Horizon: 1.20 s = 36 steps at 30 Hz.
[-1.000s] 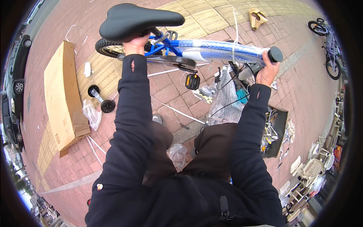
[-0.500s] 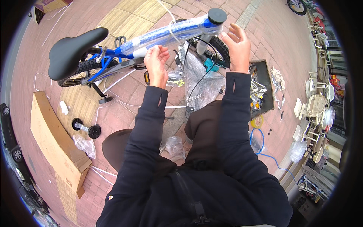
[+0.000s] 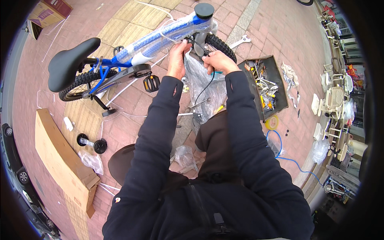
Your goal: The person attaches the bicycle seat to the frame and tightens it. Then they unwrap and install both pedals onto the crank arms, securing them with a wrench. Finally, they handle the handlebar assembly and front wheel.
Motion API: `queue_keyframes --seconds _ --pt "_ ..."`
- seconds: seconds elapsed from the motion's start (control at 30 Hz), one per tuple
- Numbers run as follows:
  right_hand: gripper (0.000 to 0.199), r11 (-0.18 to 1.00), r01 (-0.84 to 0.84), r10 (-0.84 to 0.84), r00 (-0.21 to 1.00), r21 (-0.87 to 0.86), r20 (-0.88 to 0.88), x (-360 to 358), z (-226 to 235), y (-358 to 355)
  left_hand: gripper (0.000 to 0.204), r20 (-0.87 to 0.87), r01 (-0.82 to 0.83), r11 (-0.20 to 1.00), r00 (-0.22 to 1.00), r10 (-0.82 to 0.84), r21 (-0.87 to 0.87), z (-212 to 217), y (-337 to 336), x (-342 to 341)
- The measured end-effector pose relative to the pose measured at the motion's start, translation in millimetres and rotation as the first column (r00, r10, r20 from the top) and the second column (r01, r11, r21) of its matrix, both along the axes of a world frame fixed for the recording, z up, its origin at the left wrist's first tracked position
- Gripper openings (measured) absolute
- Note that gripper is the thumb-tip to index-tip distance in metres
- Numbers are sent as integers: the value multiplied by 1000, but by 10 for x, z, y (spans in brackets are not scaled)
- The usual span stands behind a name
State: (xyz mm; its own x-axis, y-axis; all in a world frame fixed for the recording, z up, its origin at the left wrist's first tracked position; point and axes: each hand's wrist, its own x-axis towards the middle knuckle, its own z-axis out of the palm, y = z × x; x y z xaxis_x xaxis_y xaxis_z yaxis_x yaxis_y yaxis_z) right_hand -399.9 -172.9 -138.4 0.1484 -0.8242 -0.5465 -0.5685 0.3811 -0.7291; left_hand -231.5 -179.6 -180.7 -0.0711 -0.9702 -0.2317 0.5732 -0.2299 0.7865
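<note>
A small blue bicycle (image 3: 120, 60) stands on the brick paving, its frame tube wrapped in bubble wrap (image 3: 160, 38), with a black saddle (image 3: 70, 64) at the left and a black pedal (image 3: 151, 83). My left hand (image 3: 179, 56) grips the frame just below the head tube (image 3: 202, 18). My right hand (image 3: 216, 61) pinches a thin black cable (image 3: 204, 86) beside the knobby front tyre (image 3: 220, 46). Clear plastic wrap (image 3: 202, 90) hangs under both hands.
An open toolbox (image 3: 266, 86) full of tools lies to the right, a wrench (image 3: 240, 41) beyond it. A flat cardboard box (image 3: 60, 158) and two small black training wheels (image 3: 92, 143) lie at the left. A blue hose (image 3: 286, 158) and yellow tape roll (image 3: 272, 123) sit right.
My view has swung so the bicycle sits further left. Both hands have dropped from the wrapped frame tube to the head tube area, and my right hand now holds the black cable.
</note>
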Motion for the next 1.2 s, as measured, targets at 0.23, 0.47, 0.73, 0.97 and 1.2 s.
queue_keyframes --seconds 0.23,0.47,0.73,0.97,1.2 --pt "47 959 -62 -31 948 -277 -318 -53 252 115 79 -436 -104 968 878 197 228 -152 -74 211" --pt "85 711 311 -172 947 -631 273 -121 131 -302 71 -257 -346 743 785 564 573 -54 171 1020" --pt "47 723 379 -17 845 -577 534 281 232 -636 67 -27 -899 387 390 920 207 561 434 2435" --pt "44 767 374 -40 838 -521 544 272 271 -629 42 -625 -830 557 419 658 31 893 119 2768" --pt "51 736 484 -90 763 -474 640 238 327 -584 41 -596 -789 612 522 610 -64 1080 -164 2692"
